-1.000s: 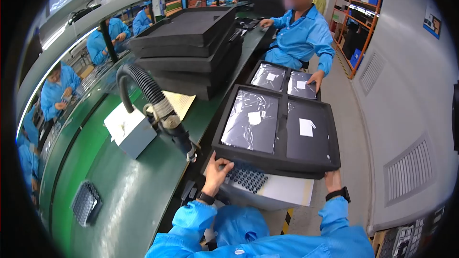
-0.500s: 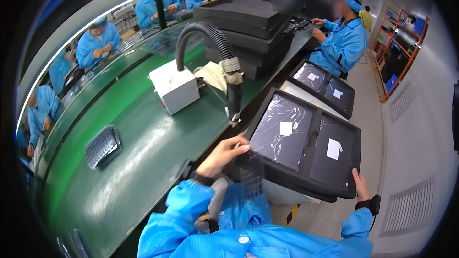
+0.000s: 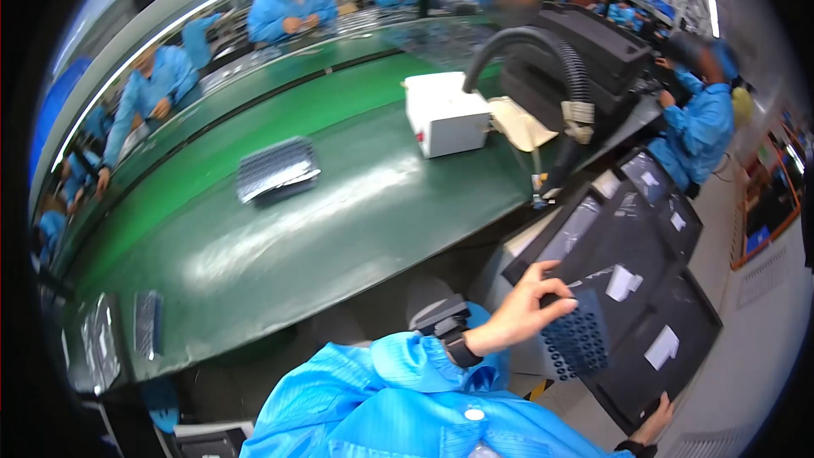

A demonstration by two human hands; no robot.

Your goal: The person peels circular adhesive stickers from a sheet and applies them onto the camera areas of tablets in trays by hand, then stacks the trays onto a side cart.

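Left hand [image 3: 527,312] pinches dotted sheet [image 3: 578,343] between fingers by upper edge, presumably so it hangs flat near black tray [image 3: 623,407]. Right hand [image 3: 655,421] at tray's near corner, perhaps steadying it; whether fingers grip, cannot tell.

A white box [image 3: 448,123] stands on the green bench [image 3: 356,237].

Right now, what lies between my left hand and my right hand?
In the head view, the dotted translucent sheet pinched in your left hand, then the near end of the black tray that your right hand holds at its edge.
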